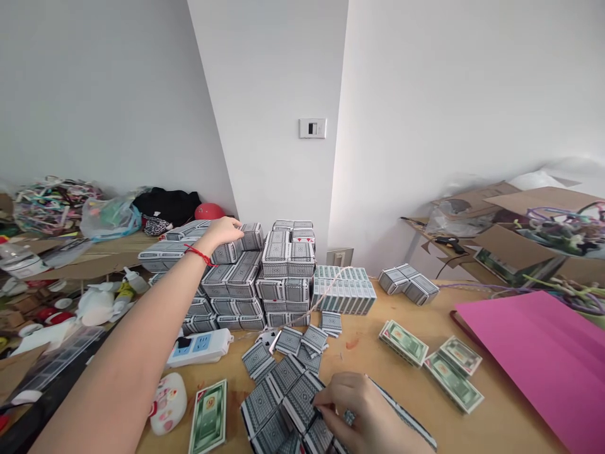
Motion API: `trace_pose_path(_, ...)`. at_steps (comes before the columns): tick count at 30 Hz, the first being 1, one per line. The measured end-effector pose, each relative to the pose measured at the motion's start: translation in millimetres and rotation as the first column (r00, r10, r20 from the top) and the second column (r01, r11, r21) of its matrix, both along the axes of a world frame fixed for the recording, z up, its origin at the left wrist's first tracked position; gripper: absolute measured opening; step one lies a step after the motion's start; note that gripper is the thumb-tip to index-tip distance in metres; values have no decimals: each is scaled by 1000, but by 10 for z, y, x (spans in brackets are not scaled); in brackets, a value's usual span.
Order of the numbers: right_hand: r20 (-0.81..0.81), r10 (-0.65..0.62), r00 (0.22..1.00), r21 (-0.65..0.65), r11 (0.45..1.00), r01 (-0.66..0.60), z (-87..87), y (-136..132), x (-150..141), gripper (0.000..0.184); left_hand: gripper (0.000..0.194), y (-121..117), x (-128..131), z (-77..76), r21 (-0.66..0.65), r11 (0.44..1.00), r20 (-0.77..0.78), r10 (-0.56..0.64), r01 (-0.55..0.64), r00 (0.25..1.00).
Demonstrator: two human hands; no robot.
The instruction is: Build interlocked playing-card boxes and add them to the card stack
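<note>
My left hand [225, 231] reaches to the top of a stack of blocks folded from grey-backed playing cards [243, 274]. Its fingers are bent over one playing-card block [227, 253], and the far fingertips are partly hidden. Low in front, my right hand [357, 410] has thumb and forefinger pinched at the edge of a larger playing-card structure [288, 391], whose lower part is cut off by the frame. Loose folded playing cards [288, 340] lie between this structure and the stack.
Beside the stack stands a row of green-and-white paper blocks [345, 290]. Banknote-like paper bundles [404, 342] lie at right, near a pink sheet [534, 353]. A white power strip [201, 347] and a white rounded case [169, 403] are at left. Cluttered boxes [520, 246] fill the right side.
</note>
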State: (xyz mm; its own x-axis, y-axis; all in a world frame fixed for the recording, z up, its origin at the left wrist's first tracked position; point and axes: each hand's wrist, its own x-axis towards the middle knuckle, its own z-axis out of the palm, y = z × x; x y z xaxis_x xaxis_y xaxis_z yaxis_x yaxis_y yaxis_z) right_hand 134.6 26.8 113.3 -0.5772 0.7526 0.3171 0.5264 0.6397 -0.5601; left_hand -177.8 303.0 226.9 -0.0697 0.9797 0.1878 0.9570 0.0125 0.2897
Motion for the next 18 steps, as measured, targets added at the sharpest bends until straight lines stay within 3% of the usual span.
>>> trace_pose_path(5,-4,19,1000,13,1000,-19,-16,19,-41,22,54,32,-43,-24,-33,998,-97,-56,53,994)
trace_pose_path(11,-3,25,1000,19,1000,-25,-15,13,-34,22,65,45,-43,-16,-38,999,-148,10,-16,989)
trace_pose_path(14,-11,26,1000,19,1000,-26,-5,11,-37,21,57,20,-43,55,-14,999,-160,41,-44,986)
trace_pose_path(18,-4,25,1000,6,1000,-25,-3,17,-49,21,55,-15,-91,266,78,991,-172,117,-105,978)
